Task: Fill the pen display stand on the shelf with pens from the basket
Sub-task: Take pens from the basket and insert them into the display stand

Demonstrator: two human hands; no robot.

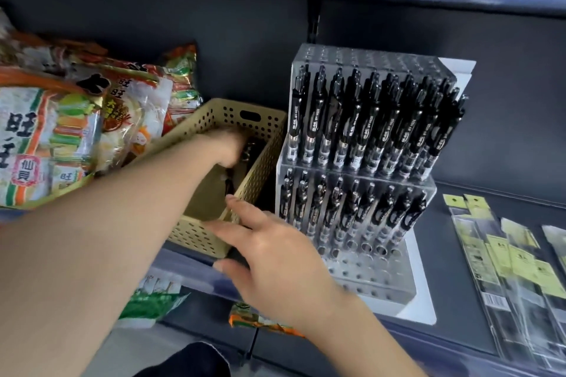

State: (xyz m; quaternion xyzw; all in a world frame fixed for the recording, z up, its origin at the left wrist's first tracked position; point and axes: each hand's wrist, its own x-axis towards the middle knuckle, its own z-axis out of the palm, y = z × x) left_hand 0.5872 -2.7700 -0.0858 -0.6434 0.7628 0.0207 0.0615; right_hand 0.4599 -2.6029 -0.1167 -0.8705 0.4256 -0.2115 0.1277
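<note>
The right hand (269,254) steadies the basket (196,234) with wide, straight fingers while the left hand (226,147) digs inside, probably for pens (248,148), its fingers too blurred to tell their hold; the part-filled pen display stand (367,280) sits at the basket's 3 o'clock.

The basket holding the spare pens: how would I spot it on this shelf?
Find the clear tiered pen stand in the middle of the dark shelf. The basket sits between it and the snack bags. It alone is beige plastic punched with round holes.
</note>
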